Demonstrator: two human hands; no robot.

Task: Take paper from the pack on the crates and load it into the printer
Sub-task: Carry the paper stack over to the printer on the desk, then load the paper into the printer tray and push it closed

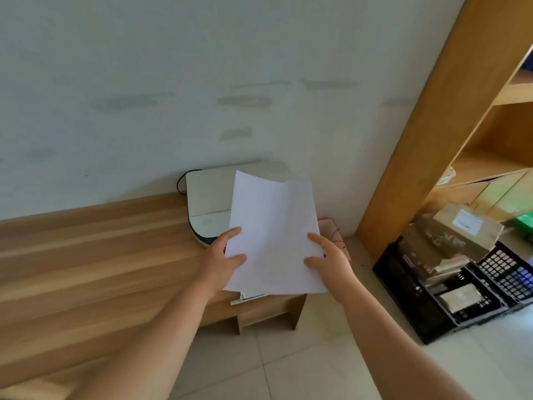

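Observation:
I hold a thin stack of white paper [274,238] upright in front of me, with both hands on its lower edges. My left hand [222,261] grips the left edge, thumb on the front. My right hand [328,259] grips the right edge the same way. Behind the sheets sits the white printer [207,200] on the right end of a wooden desk [101,255], partly hidden by the paper. A pale tray edge [249,298] pokes out below the sheets at the desk's front. The brown paper pack [450,235] lies on black crates [427,310] at the right.
A tall wooden shelf unit [432,140] stands at the right, just behind the crates. A white wall rises behind the desk. A black cable [179,183] loops behind the printer and a red wire [336,235] lies beside it. The floor is pale tile [288,365].

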